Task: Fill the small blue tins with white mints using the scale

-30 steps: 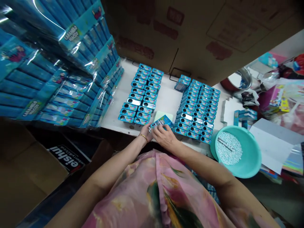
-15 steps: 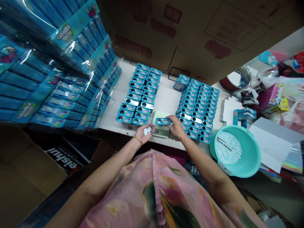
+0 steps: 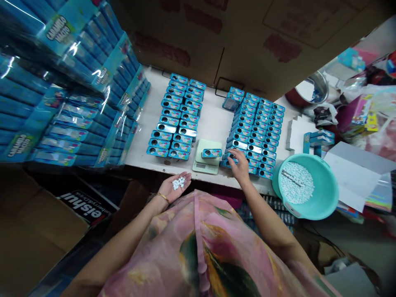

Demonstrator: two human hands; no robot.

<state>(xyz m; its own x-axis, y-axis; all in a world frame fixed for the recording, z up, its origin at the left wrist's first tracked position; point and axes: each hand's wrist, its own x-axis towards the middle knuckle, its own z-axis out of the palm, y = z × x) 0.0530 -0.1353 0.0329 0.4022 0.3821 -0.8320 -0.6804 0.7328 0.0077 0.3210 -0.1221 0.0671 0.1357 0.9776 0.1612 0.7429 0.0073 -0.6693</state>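
Our open left hand (image 3: pixel 169 188) could spill its pellets (image 3: pixel 178 183) if tilted; our right hand (image 3: pixel 241 168), fingers parted, could topple nearby boxes (image 3: pixel 256 136) by brushing them. One box (image 3: pixel 211 153) sits on the scale (image 3: pixel 202 168), mid-frame.

Beyond the left hand's fingers, stacked blue plastic-wrapped cartons (image 3: pixel 62 119) run off the picture's left edge, partly cut off.

The small box (image 3: pixel 211 153) looks like smooth printed card, the basin (image 3: pixel 326 189) smooth plastic, the big carton (image 3: pixel 241 45) matt cardboard.
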